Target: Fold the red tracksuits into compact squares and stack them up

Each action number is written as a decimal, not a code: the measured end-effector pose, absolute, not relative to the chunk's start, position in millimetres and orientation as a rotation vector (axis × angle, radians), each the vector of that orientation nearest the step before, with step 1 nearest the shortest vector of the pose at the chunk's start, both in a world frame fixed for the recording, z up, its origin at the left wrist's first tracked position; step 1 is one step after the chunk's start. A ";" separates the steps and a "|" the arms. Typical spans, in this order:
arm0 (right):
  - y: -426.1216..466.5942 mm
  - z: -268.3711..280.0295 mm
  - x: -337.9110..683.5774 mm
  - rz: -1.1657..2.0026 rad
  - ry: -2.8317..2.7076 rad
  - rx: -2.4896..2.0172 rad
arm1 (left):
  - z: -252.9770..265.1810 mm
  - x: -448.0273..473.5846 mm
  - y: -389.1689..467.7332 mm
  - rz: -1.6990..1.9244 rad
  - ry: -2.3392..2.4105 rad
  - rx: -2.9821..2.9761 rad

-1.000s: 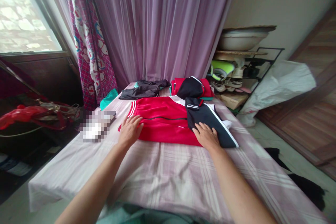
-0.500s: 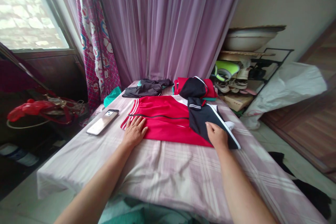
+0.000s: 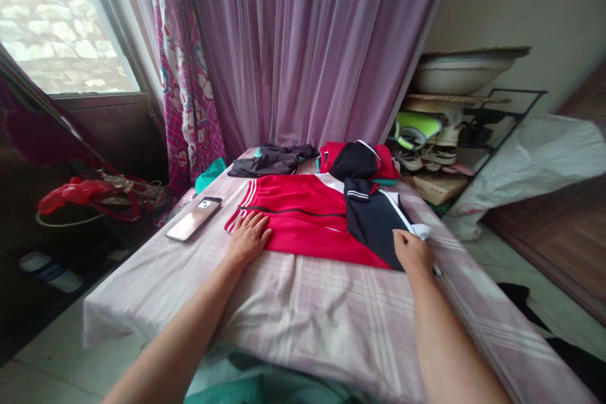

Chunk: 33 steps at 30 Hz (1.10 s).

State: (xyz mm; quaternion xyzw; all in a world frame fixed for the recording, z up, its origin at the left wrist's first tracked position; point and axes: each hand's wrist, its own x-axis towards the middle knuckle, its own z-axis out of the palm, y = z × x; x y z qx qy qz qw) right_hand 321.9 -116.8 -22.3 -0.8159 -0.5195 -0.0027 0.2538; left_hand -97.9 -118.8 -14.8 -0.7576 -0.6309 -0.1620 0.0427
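A red zip jacket (image 3: 303,202) with navy and white parts lies folded on the bed-like table, its striped hem to the left. My left hand (image 3: 249,238) rests flat on the jacket near that hem, fingers spread. On the right, my right hand (image 3: 413,254) is curled into a fist over the navy sleeve (image 3: 369,227), close to its white-striped edge. The curled fingers hide whatever lies under them. A striped navy cuff (image 3: 358,190) lies folded over the jacket's upper part.
A phone (image 3: 194,219) lies left of the jacket. Behind are dark garments (image 3: 265,163) and a folded red and navy bundle (image 3: 357,161). A white item (image 3: 420,231) pokes out beyond the sleeve. A shoe rack (image 3: 440,145) stands to the right, purple curtains (image 3: 307,44) behind.
My right fist has slid right across the navy sleeve to its white-striped edge. My left hand stays on the jacket near the hem. The view has shifted slightly left.
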 end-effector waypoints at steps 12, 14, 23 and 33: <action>-126.0 -27.4 363.0 -0.119 -1.293 -2.176 | 50.0 -1.0 -44.8 -0.413 -1.611 -2.543; -125.8 -28.2 362.1 -0.067 -1.257 -2.186 | 54.7 39.8 -26.5 -0.350 -1.488 -2.646; -121.6 -30.0 361.3 -0.048 -1.269 -2.202 | 38.3 161.8 49.3 -0.183 -1.347 -2.754; -123.8 -31.8 363.7 -0.010 -1.276 -2.167 | 19.4 200.3 86.4 -0.045 -1.256 -2.758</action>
